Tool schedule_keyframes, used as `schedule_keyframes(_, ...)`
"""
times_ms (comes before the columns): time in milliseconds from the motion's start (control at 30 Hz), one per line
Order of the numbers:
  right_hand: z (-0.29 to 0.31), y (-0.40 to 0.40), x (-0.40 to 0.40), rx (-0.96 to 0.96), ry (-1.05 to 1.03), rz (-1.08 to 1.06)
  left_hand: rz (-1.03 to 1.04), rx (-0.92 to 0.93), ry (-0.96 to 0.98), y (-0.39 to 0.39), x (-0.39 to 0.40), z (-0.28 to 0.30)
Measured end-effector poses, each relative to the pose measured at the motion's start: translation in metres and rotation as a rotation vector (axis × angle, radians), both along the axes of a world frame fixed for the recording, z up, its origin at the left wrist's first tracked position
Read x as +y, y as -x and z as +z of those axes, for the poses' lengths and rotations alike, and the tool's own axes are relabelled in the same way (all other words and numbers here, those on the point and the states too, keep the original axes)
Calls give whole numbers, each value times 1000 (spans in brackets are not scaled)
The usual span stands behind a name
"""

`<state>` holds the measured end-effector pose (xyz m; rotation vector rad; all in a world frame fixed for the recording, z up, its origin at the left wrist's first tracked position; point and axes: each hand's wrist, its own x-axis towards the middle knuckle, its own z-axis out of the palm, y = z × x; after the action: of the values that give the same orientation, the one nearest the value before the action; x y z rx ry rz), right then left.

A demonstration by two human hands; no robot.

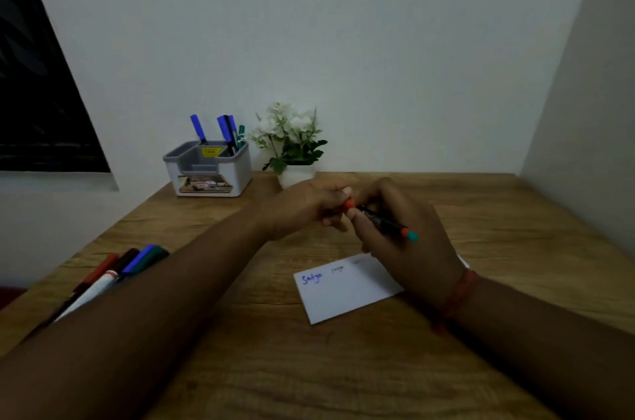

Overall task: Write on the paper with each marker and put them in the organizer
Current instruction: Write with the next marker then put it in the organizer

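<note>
My right hand [402, 241] grips a black marker [381, 221] with an orange band and teal end, held above the white paper [343, 296]. My left hand [305, 206] pinches the marker's orange cap end [349, 205]; whether the cap is on or off I cannot tell. The paper lies on the wooden table and carries blue writing at its left and fainter writing beside it. A grey and white organizer [209, 168] stands at the back left with several markers upright in it. More markers [117, 272] lie in a row at the table's left, partly hidden by my left forearm.
A small white pot of white flowers [292, 144] stands right of the organizer, just behind my hands. The wooden table [275, 368] meets a wall at the back and right. A dark window is at the far left.
</note>
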<state>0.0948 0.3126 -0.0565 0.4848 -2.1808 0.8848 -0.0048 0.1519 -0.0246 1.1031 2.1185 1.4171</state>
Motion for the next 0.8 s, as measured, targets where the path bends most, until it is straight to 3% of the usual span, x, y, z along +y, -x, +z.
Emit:
schedule_keyframes(100,-3,7,3,-2,-73,-46,15,-119,-76,11,6,-20)
schedule_keyframes(233,10,-1,-3,144,-233,-57,174,-153,-127,28,-3,-32)
schedule_keyframes(367,18,-16,0,222,-232,44,448,233,95,45,-23,-31)
schedule_keyframes(567,8,8,22,-35,85,-46,381,594,283,25,8,-47)
schedule_keyframes(800,8,12,25,-106,193,-88,376,670,260,25,6,-49)
